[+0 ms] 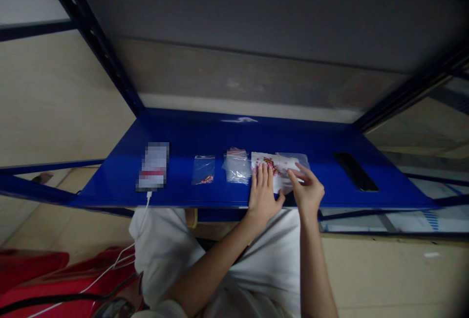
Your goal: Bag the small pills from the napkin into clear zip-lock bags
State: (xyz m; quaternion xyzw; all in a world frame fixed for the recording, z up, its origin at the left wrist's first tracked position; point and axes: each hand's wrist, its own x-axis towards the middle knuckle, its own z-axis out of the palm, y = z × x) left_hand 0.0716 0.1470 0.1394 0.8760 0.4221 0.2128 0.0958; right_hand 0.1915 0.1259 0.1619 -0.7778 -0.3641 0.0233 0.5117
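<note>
My left hand (263, 191) lies flat, fingers stretched out, on a white sheet of paper (258, 157). Just beyond its fingertips is a small heap of pink and gold-brown pieces (270, 165), too small to tell whether capsules or beads. My right hand (309, 192) is bent over a clear plastic bag (302, 158) to the right of the heap, thumb and fingers drawn together. What is between those fingers I cannot make out. Left of the paper lies a stack of clear zip bags (237, 166). Farther left, another zip bag (203, 165) holds several of the small pieces.
A phone with a lit, blurred screen (153, 165) lies at the left of the blue shelf (190, 132), with a white cable (147, 205) hanging over the front edge. A dark phone (355, 171) lies at the right. Blue uprights (110, 59) frame the shelf.
</note>
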